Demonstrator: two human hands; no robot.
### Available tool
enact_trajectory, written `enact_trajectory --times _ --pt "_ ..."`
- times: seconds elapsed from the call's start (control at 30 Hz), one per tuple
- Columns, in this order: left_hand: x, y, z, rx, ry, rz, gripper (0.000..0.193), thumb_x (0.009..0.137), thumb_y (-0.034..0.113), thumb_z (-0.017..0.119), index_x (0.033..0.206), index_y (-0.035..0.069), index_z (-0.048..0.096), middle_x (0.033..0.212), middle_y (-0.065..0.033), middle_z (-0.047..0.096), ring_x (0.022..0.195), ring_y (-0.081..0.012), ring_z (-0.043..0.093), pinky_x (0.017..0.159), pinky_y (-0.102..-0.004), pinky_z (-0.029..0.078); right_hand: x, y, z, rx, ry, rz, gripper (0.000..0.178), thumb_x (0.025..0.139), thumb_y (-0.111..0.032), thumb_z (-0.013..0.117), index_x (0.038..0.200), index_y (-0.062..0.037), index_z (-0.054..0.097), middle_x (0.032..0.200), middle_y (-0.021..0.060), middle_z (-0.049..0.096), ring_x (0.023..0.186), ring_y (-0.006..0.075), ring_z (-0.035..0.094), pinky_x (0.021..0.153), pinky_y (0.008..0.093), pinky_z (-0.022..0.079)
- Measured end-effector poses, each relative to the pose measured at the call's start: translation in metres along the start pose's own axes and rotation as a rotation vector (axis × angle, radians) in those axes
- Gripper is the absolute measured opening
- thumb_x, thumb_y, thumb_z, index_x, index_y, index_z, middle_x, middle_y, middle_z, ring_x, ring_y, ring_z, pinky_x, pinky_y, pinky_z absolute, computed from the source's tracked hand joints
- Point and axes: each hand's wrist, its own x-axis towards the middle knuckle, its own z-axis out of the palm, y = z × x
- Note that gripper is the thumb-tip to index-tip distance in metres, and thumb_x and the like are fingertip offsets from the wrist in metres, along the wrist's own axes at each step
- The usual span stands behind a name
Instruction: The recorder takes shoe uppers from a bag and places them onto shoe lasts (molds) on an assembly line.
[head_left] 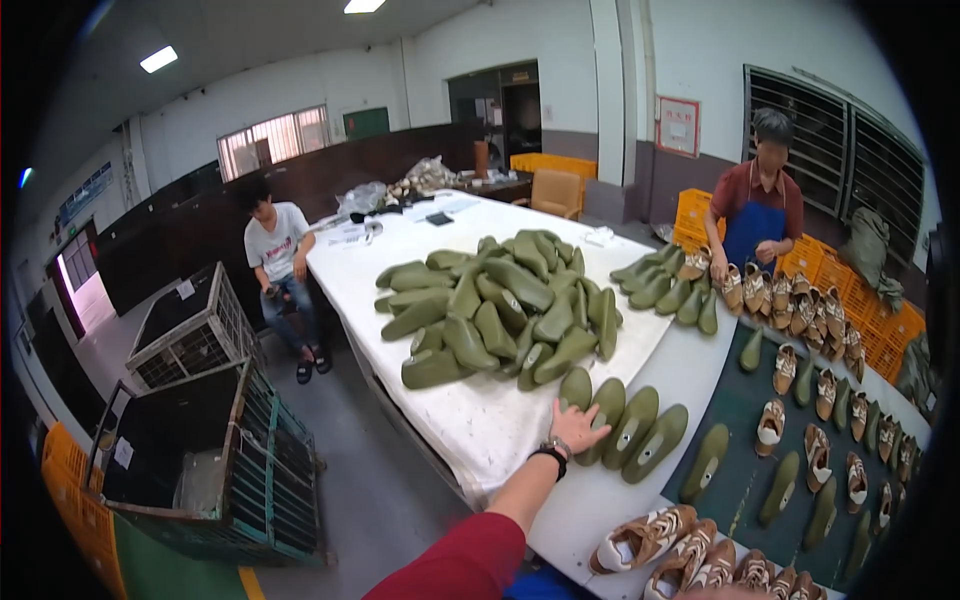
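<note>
My left hand (pixel 578 430), at the end of a red sleeve, reaches across the table with its fingers spread. Its fingertips touch the nearest green shoe lasts (pixel 634 418) in a short row by the table's edge. Just beyond lies a large heap of green shoe lasts (pixel 500 300). Along the lower edge stand brown and white lace-up shoes (pixel 645 538). A sliver of skin by those shoes seems to be my right hand (pixel 722 594); its fingers are hidden.
Shoes and single lasts alternate on a dark green conveyor belt (pixel 740 440) at right. A person in a blue apron (pixel 765 225) handles shoes across from me. Another person (pixel 280 260) sits left of the white table (pixel 440 430). Wheeled cages (pixel 270 470) and orange crates (pixel 885 340) stand around.
</note>
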Motion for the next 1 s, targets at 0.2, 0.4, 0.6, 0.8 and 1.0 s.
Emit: enact_trajectory --times 0.2,0.4,0.6,0.8,1.0 --pt "-0.009 -0.011 0.014 -0.001 0.128 0.026 0.061 0.079 0.058 0.041 0.122 0.016 0.048 0.096 -0.0121 0.062 0.103 -0.0215 0.052 0.1 -0.0537 0.011 -0.057 0.076 0.093 -0.419 -0.017 0.16 0.033 0.085 -0.028 0.052 0.111 -0.0086 0.056 0.105 0.0177 0.058 0.093 0.0327 0.057 0.076 0.0376 0.047" --pt "0.032 -0.017 0.032 0.219 -0.016 0.27 0.035 0.081 0.047 0.047 0.097 0.017 0.058 0.097 -0.0139 0.06 0.083 -0.0297 0.058 0.075 -0.0492 0.042 -0.062 0.403 0.238 0.925 0.661 0.185 0.044 0.081 -0.046 0.046 0.109 -0.0124 0.049 0.108 0.0089 0.047 0.096 0.0203 0.043 0.083 0.037 0.035" --pt "0.052 -0.052 0.02 0.603 0.13 0.574 0.036 0.088 0.039 0.04 0.121 0.026 0.047 0.109 -0.0093 0.059 0.075 -0.03 0.061 0.062 -0.0437 0.048 0.014 0.396 0.358 1.268 1.02 0.927 0.029 0.085 -0.025 0.041 0.092 -0.0047 0.06 0.08 0.0073 0.06 0.068 0.0231 0.053 0.066 0.0396 0.044" --pt "0.052 -0.02 0.03 0.178 -0.233 0.023 0.068 0.082 0.064 0.028 0.136 0.022 0.028 0.133 -0.0045 0.041 0.124 -0.0294 0.035 0.099 -0.0589 0.004 -0.011 0.395 0.371 0.36 0.819 0.733 0.035 0.068 -0.018 0.059 0.101 -0.005 0.062 0.085 0.0164 0.064 0.079 0.0266 0.062 0.069 0.0347 0.048" --pt "0.05 -0.024 0.024 -0.039 -0.316 0.119 0.073 0.083 0.059 0.037 0.134 0.007 0.032 0.132 -0.016 0.04 0.119 -0.0314 0.039 0.099 -0.0379 0.026 -0.048 0.44 0.329 0.497 1.075 0.903 0.041 0.07 -0.026 0.061 0.105 -0.0031 0.059 0.1 0.0181 0.061 0.092 0.0306 0.058 0.081 0.0365 0.046"
